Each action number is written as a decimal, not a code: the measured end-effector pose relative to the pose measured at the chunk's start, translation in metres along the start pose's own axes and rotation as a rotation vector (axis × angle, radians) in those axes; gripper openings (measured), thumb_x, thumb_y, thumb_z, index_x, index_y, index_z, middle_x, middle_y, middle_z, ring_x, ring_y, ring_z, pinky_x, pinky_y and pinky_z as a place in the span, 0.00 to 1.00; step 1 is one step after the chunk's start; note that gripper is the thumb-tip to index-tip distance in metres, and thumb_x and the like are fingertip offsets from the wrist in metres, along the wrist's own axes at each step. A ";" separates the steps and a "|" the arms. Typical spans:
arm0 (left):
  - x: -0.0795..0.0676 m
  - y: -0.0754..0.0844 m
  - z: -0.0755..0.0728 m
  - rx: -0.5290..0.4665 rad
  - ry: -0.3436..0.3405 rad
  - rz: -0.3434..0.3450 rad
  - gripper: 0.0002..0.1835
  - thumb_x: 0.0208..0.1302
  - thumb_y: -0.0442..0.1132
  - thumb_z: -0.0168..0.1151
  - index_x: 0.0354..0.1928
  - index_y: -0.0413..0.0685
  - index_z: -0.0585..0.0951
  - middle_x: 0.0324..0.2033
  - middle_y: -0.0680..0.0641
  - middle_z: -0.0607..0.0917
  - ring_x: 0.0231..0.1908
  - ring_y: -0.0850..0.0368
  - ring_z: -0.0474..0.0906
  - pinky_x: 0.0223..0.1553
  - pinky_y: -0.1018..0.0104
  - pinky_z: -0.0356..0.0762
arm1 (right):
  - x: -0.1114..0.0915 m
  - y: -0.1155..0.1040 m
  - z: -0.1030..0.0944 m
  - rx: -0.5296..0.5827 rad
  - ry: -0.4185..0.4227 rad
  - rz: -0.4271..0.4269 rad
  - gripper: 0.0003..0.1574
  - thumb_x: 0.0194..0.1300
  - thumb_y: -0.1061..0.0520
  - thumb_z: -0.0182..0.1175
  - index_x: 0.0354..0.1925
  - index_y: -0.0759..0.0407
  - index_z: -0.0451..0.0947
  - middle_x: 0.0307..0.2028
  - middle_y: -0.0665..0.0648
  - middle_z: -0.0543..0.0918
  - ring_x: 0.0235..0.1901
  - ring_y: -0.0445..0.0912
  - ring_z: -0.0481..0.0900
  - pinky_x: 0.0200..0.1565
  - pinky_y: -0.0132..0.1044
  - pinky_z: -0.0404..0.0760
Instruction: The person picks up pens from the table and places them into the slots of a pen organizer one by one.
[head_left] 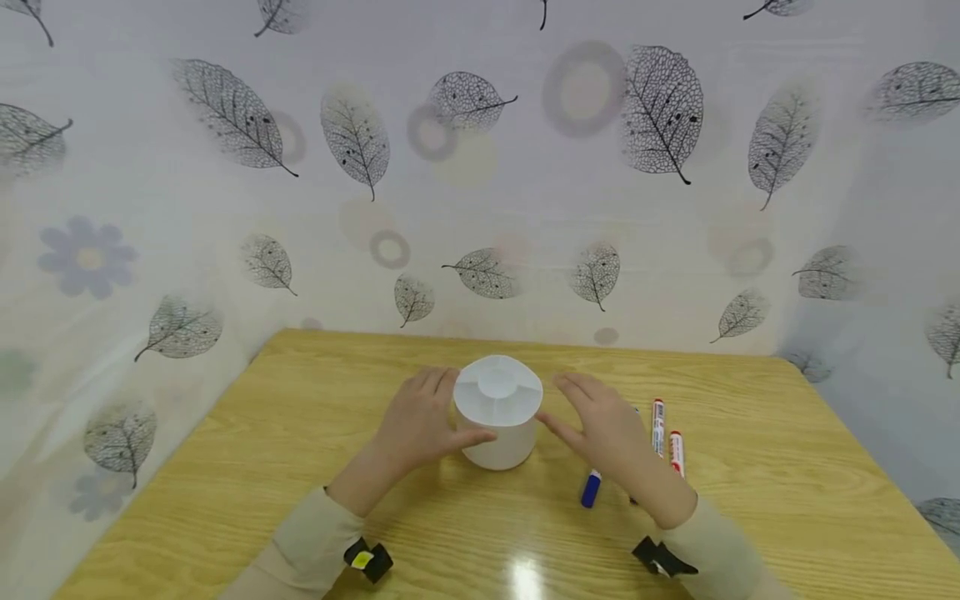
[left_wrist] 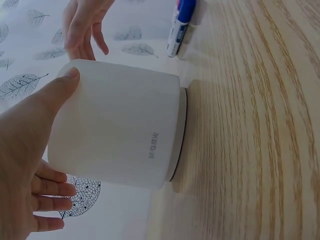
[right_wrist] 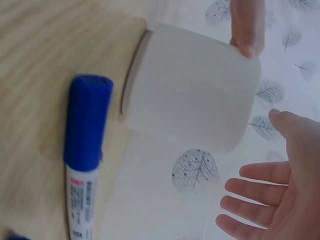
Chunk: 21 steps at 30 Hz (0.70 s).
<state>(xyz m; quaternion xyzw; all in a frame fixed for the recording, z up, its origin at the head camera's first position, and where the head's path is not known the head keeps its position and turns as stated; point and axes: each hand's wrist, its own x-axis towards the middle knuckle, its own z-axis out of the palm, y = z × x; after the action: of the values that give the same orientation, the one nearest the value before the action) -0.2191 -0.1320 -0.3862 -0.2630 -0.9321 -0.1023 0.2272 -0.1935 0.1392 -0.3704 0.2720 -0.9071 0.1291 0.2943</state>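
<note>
A white pen holder [head_left: 498,446] stands upright on the wooden table, its slanted top showing a round middle well and dividers. My left hand [head_left: 422,421] is at its left side, the thumb [left_wrist: 62,90] touching the wall near the rim and the other fingers extended along the far side. To the right, my right hand [head_left: 603,421] is held apart from the holder, fingers spread and nothing in the palm, as the right wrist view shows. Small printed lettering marks the holder's wall in the left wrist view.
Right of the holder lie several markers: a blue-capped marker [right_wrist: 87,125] partly under my right hand in the head view, and red-capped markers [head_left: 658,425] beyond my right forearm. A leaf-patterned covering [head_left: 480,208] rises behind the table [head_left: 337,375].
</note>
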 end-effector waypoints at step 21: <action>0.001 0.004 -0.004 0.083 -0.085 -0.001 0.57 0.50 0.78 0.56 0.66 0.35 0.69 0.64 0.37 0.75 0.68 0.40 0.68 0.69 0.47 0.66 | -0.032 0.073 -0.033 -0.079 0.098 0.138 0.25 0.60 0.48 0.67 0.47 0.66 0.80 0.43 0.64 0.84 0.45 0.60 0.82 0.42 0.55 0.84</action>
<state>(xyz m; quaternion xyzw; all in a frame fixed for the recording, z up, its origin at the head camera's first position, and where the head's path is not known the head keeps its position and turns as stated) -0.2164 -0.1299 -0.3815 -0.2570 -0.9444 -0.0526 0.1983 -0.1983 0.2254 -0.3693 0.1906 -0.9125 0.1263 0.3392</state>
